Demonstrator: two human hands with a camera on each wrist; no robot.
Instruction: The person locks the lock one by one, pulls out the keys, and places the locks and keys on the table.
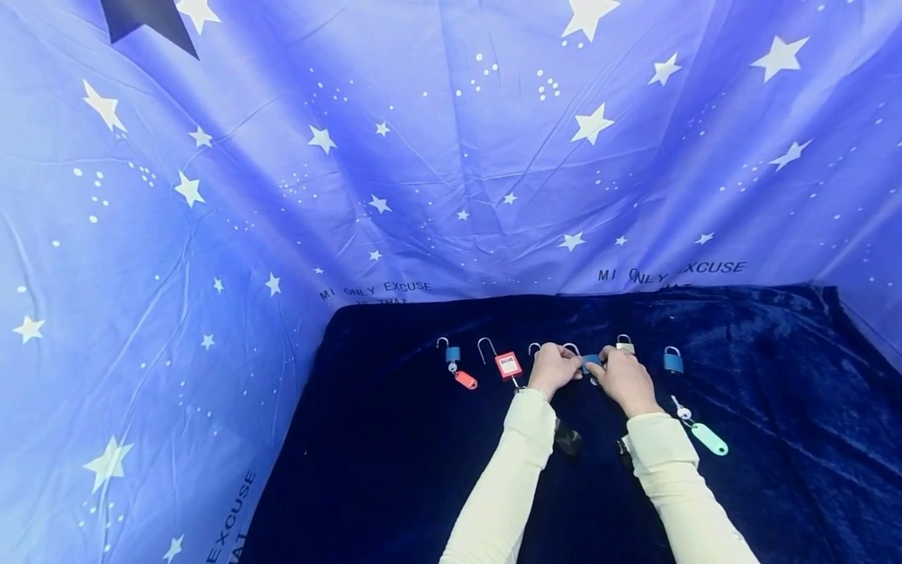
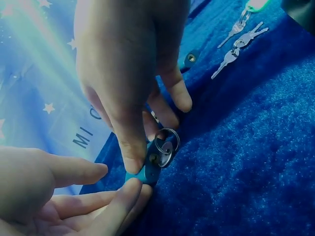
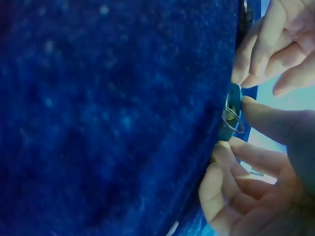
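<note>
Starry blue fabric (image 1: 423,157) rises beyond the held padlock, and beneath that lock spreads the dark blue cloth (image 1: 395,470). Here are the hands: the left hand (image 1: 554,368) comes in at the lock's left end, thumb and finger pinching there; the right hand (image 1: 627,380) grips its right end, thumb on one face, fingers on the other. A red padlock (image 1: 507,366) lies well to the left. And there it is, the held padlock (image 1: 589,363) itself, blue, caught squarely between both sets of fingertips! Its underside's long axis runs from hand to hand, keyhole towards the person; neither hand is nearer, as both touch it. The head view picks out a silver shackle (image 1: 572,345) on its far left; the left wrist view shows what the head view barely hints at, a key ring (image 2: 170,129) hanging by the lock's keyhole.
</note>
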